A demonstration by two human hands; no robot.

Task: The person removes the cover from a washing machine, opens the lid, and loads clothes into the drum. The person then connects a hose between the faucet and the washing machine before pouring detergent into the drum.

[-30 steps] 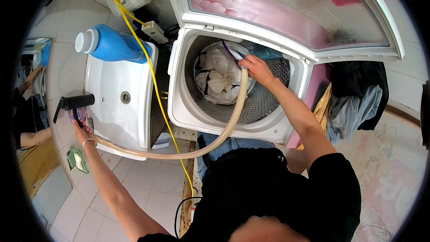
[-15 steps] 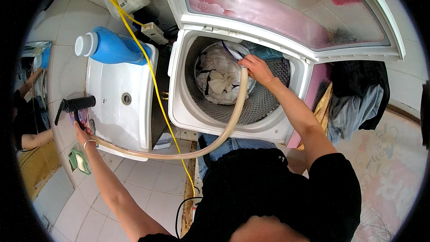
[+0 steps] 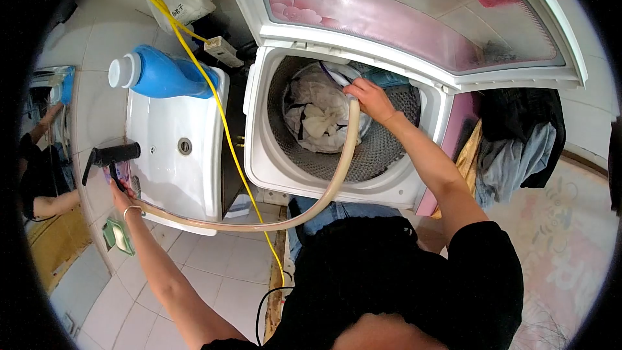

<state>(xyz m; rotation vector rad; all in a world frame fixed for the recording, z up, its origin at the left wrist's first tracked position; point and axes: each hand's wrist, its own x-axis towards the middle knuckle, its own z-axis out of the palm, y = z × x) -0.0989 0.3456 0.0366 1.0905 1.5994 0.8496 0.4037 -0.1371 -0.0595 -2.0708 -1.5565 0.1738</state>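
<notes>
Right hand point(image 3: 368, 98) gripping hose point(image 3: 329, 194), open washer point(image 3: 387, 194)

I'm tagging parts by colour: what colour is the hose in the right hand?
The hose is beige; the head view shows it best.

A white sink point(image 3: 201, 181) carries a blue bottle point(image 3: 165, 76) with a white cap at its far end, and a black faucet point(image 3: 116, 154) stands at its left edge. A beige hose point(image 3: 259, 227) crosses the near rim (whether it touches there is hard to tell). In the washing machine's perforated drum point(image 3: 395, 146), pale laundry point(image 3: 317, 104) lies bunched toward the left side.
</notes>
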